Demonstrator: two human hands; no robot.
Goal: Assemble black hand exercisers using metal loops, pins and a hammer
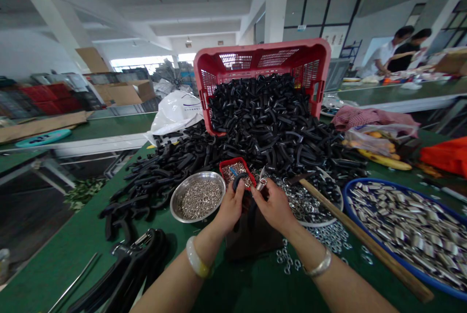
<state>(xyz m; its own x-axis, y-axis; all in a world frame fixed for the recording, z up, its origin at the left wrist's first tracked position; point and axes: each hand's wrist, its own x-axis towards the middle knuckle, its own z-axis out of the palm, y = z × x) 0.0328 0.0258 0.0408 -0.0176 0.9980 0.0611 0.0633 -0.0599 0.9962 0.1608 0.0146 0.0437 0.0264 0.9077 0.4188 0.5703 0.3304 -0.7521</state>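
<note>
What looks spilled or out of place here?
Loose metal rings lie on the green table outside the round tray, possibly spilled. Black parts spread from the tipped red crate, perhaps deliberately. A banana beside them looks odd among hardware.

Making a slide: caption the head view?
Right grip on a spring, left grip on a black part, before a red crate.

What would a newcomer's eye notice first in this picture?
Probably the big red basket, centre back, with black parts heaped inside and before it. Then, just in front, the left hand holding a curved black piece, and the right hand holding a metal coil.
</note>
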